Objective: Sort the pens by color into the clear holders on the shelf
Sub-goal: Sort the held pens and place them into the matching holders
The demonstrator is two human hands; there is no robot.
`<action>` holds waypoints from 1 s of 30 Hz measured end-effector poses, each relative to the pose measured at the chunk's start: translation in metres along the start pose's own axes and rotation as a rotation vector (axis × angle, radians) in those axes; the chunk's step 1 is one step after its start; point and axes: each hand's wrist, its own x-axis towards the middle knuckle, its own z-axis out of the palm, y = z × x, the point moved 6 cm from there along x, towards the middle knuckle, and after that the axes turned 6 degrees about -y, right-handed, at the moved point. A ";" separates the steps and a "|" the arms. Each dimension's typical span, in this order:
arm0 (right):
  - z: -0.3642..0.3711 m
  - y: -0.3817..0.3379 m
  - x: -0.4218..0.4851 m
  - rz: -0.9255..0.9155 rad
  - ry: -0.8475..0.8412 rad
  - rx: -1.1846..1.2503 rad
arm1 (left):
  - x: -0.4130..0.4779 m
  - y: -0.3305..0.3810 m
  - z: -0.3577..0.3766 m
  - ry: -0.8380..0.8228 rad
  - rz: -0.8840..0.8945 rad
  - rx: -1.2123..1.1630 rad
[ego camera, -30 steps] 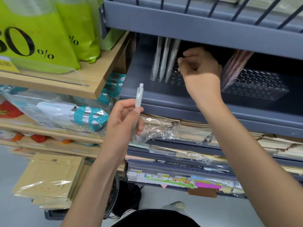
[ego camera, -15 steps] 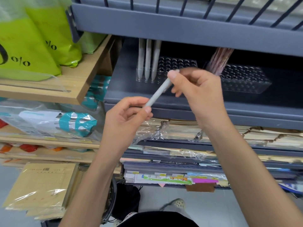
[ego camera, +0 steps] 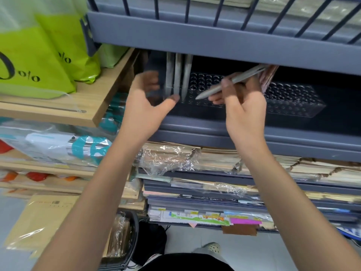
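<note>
Your right hand [ego camera: 244, 108] pinches a pale grey pen [ego camera: 230, 81] between thumb and forefingers; the remaining fingers curl below it. The pen lies slanted, tip down and to the left, back end up and to the right. The tip hangs over the holes of the left clear holder [ego camera: 205, 80]. You cannot tell whether it touches the holder. The back end reaches up close to the pink pens [ego camera: 270, 75].

Your left hand [ego camera: 148, 108] holds nothing. Its fingers are spread and loosely bent, and the thumb points toward the front left corner of the left clear holder. The fingers are blurred, so contact with the holder cannot be told.

Three white pens [ego camera: 176, 75] stand upright, side by side, in the left end of the left clear holder. The pink pens lean in the left end of the right clear holder [ego camera: 297, 100]. Both holders sit near each other on the grey shelf [ego camera: 214, 124].

To the left, green bags [ego camera: 48, 61] rest on a wooden shelf [ego camera: 101, 106]. Under the grey shelf lie wrapped paper stacks [ego camera: 185, 159].
</note>
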 end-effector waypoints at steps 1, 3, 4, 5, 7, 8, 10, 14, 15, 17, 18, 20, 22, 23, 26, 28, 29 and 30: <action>-0.001 0.003 0.004 -0.017 0.028 -0.005 | 0.013 -0.003 0.004 -0.043 -0.026 0.010; 0.000 0.010 0.011 -0.051 0.063 -0.007 | 0.035 -0.009 0.014 -0.179 -0.053 0.040; 0.001 0.012 0.014 -0.073 0.065 -0.015 | 0.044 -0.011 0.019 -0.259 -0.060 0.060; 0.004 0.014 0.017 -0.091 0.061 -0.024 | 0.052 -0.014 0.022 -0.332 -0.061 0.089; 0.009 0.016 0.024 -0.101 0.054 -0.073 | 0.065 -0.017 0.025 -0.408 -0.049 0.175; 0.011 0.016 0.028 -0.098 0.053 -0.106 | 0.071 -0.018 0.024 -0.419 -0.038 0.218; 0.014 0.017 0.037 -0.073 0.064 -0.180 | 0.077 -0.020 0.023 -0.422 -0.009 0.281; 0.022 0.014 0.058 -0.027 0.022 -0.446 | 0.078 -0.024 0.021 -0.384 0.004 0.287; 0.026 0.014 0.062 -0.021 -0.031 -0.515 | 0.077 -0.025 0.020 -0.377 0.000 0.280; 0.033 0.014 0.068 -0.010 -0.108 -0.628 | 0.076 -0.026 0.019 -0.365 0.000 0.286; 0.036 0.014 0.071 -0.015 -0.135 -0.656 | 0.076 -0.026 0.019 -0.362 0.000 0.293; 0.041 0.010 0.073 -0.059 -0.176 -0.692 | 0.075 -0.026 0.018 -0.360 -0.004 0.296; 0.044 0.008 0.074 -0.083 -0.200 -0.737 | 0.073 -0.025 0.018 -0.352 -0.005 0.320; 0.045 0.008 0.075 -0.078 -0.203 -0.733 | 0.073 -0.025 0.017 -0.345 -0.006 0.341; 0.043 0.011 0.075 -0.048 -0.176 -0.627 | 0.072 -0.023 0.016 -0.333 -0.009 0.372; 0.039 0.014 0.072 -0.024 -0.118 -0.555 | 0.072 -0.023 0.017 -0.337 -0.009 0.372; 0.036 0.015 0.070 -0.015 -0.084 -0.523 | 0.072 -0.023 0.017 -0.337 -0.009 0.374; 0.033 0.016 0.068 -0.011 -0.048 -0.487 | 0.072 -0.023 0.017 -0.336 -0.007 0.375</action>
